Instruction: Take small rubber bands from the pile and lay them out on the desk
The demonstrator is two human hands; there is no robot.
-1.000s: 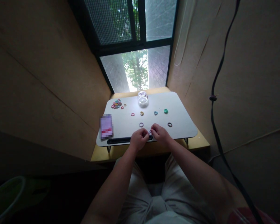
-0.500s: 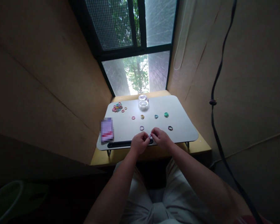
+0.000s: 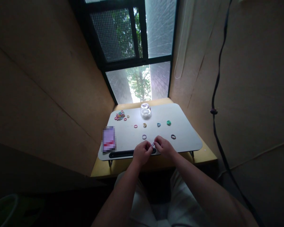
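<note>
Close to the table's front edge, my left hand [image 3: 142,152] and my right hand [image 3: 164,147] face each other with fingertips pinched. Between them is a small pale purple band [image 3: 153,144], which looks like a hair tie; both hands grip it, and the fingers partly hide it. Just beyond my hands a purple hair tie [image 3: 142,137] lies on the white table [image 3: 126,135]. Off to the right is a dark hair tie [image 3: 171,136]. Farther back, a pink hair tie [image 3: 135,126], yellow ones [image 3: 144,125], blue ones [image 3: 158,125] and green ones [image 3: 168,123] form a row.
A pile of mixed hair ties [image 3: 119,116] lies at the back left. A clear round container [image 3: 145,113] stands at the back middle. At the left edge is a blurred-out purple object [image 3: 109,138]. A black slot [image 3: 121,154] runs along the front edge. Walls flank both sides.
The view has tilted up, so the table and hands sit lower in the picture. Both hands keep their pinch on the pale purple hair tie, with little visible movement.
</note>
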